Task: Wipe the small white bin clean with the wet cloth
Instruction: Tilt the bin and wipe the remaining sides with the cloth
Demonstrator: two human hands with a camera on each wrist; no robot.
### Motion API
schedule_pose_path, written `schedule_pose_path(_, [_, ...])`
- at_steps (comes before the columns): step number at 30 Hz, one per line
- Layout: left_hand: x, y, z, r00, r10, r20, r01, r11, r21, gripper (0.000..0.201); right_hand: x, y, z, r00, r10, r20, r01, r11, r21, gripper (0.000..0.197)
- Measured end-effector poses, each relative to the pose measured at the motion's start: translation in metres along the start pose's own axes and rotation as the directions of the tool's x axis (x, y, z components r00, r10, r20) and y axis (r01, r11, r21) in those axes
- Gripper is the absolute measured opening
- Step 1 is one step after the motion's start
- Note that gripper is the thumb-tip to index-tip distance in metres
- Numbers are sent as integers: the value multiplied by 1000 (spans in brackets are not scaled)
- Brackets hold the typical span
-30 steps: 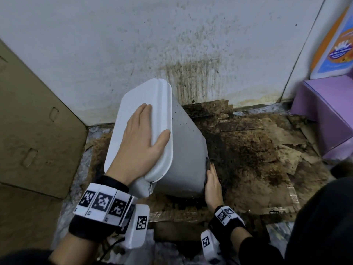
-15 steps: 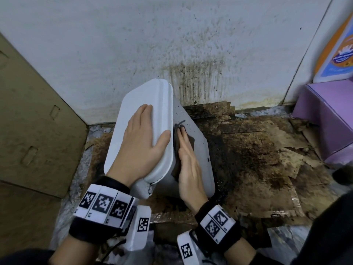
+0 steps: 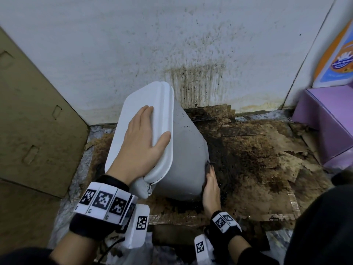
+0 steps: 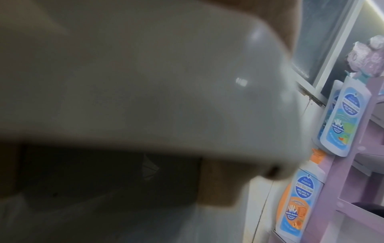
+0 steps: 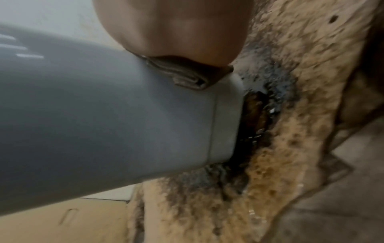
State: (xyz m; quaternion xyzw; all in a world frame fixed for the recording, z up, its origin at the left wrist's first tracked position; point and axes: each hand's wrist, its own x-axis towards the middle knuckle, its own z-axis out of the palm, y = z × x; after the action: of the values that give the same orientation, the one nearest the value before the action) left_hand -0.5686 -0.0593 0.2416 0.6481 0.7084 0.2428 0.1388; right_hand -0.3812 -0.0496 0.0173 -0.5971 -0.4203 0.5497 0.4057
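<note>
From the head view, the small white bin (image 3: 183, 150) tilts on stained cardboard (image 3: 257, 159), its lid toward the wall (image 3: 133, 44) at 12 o'clock. The left hand (image 3: 141, 142) lies flat on the lid, fingers straight. At 3 o'clock lies bare cardboard before a purple box (image 3: 324, 127). The left wrist view shows bottles (image 4: 340, 118) at 3 o'clock. In the right wrist view, the right hand (image 5: 176, 29) presses the wet cloth (image 5: 187, 77) against the bin's lower side, fingers extended.

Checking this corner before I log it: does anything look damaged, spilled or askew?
Yes. The white bin is tipped off upright. Beneath it the cardboard is torn and stained dark, wet-looking at the bin's base, and brown streaks run down the wall.
</note>
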Motion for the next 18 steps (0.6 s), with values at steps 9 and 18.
schedule_pose_path(9, [0, -2, -3, 1000, -9, 10, 9, 1000, 19, 84, -32, -98, 39, 949, -233, 210, 221, 972, 79, 57])
schedule_pose_path(18, [0, -4, -2, 1000, -1, 9, 1, 1000, 12, 82, -51, -120, 33, 805, -464, 369, 502, 865, -9, 52])
